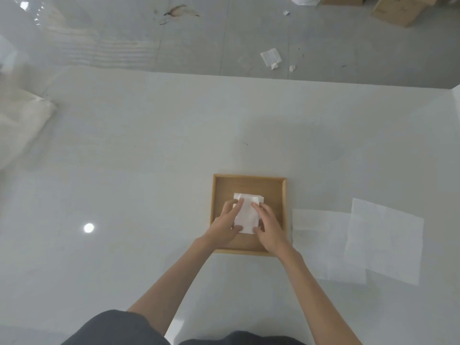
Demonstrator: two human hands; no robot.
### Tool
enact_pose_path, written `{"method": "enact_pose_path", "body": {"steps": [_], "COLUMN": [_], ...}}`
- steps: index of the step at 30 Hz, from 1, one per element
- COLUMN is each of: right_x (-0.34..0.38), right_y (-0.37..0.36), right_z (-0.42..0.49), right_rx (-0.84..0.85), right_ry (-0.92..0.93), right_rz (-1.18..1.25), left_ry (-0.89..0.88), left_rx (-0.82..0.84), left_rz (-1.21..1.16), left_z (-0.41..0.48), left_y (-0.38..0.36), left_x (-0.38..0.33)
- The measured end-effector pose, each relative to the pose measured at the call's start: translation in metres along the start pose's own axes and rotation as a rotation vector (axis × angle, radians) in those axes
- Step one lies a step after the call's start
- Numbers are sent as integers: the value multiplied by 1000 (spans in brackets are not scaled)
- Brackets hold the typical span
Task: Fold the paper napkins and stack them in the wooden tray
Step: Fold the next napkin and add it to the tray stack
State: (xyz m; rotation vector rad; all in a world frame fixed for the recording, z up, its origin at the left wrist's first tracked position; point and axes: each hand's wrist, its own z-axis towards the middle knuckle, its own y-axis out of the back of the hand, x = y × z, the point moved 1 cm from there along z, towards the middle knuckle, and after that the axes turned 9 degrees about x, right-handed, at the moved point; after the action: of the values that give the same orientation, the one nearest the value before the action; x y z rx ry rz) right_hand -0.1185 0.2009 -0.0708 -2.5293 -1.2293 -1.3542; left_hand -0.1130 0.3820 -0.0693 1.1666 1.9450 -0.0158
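dark fabric [112, 329] covers your lap at the bottom edge of the view, and your two bare forearms reach forward from it over the white table [124, 170].

your left hand [225, 226] and right hand [268, 226] meet inside the wooden tray [249, 176], one on each side of a folded napkin [246, 216]. the napkin is plain white, a small upright rectangle with a slightly skewed outline, and a wider white layer peeks out past its far edge, so it seems to lie on another folded piece. it sits on the tray floor, a little left of the middle, with bare wood showing on the far and right sides. your left hand's fingers lie fairly straight along its left edge and your right hand's along its right edge, with both thumbs near its closest corners; the hands are spread and pressing down on it, not closed around it. whether any fingertip tucks under an edge, you cannot tell.

just right of the tray, two flat napkins [321, 245] [388, 240] lie unfolded on the table, the right one overlapping the left.

far to the left, a crumpled white cloth [22, 120] rests on the table. beyond the table edge, paper scraps [271, 57] and cardboard boxes [398, 11] sit on the grey floor [124, 33].
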Motion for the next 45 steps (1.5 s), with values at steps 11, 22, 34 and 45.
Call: {"method": "enact_pose_path", "body": {"steps": [11, 22, 34, 45], "right_x": [-4, 4, 7, 3], "right_y": [-11, -22, -14, -2], "right_z": [3, 2, 22, -5], "right_rx": [-58, -191, -417, -422], "right_ry": [-29, -207, -160, -79], "right_rz": [-78, -278, 38, -493], "left_ry": [24, 172, 130, 189], "left_rx": [-24, -73, -265, -341], "left_rz": [162, 231, -13, 352], "left_z": [10, 18, 12, 9], "left_y": [-8, -11, -21, -30], "left_x": [7, 3, 4, -28]}}
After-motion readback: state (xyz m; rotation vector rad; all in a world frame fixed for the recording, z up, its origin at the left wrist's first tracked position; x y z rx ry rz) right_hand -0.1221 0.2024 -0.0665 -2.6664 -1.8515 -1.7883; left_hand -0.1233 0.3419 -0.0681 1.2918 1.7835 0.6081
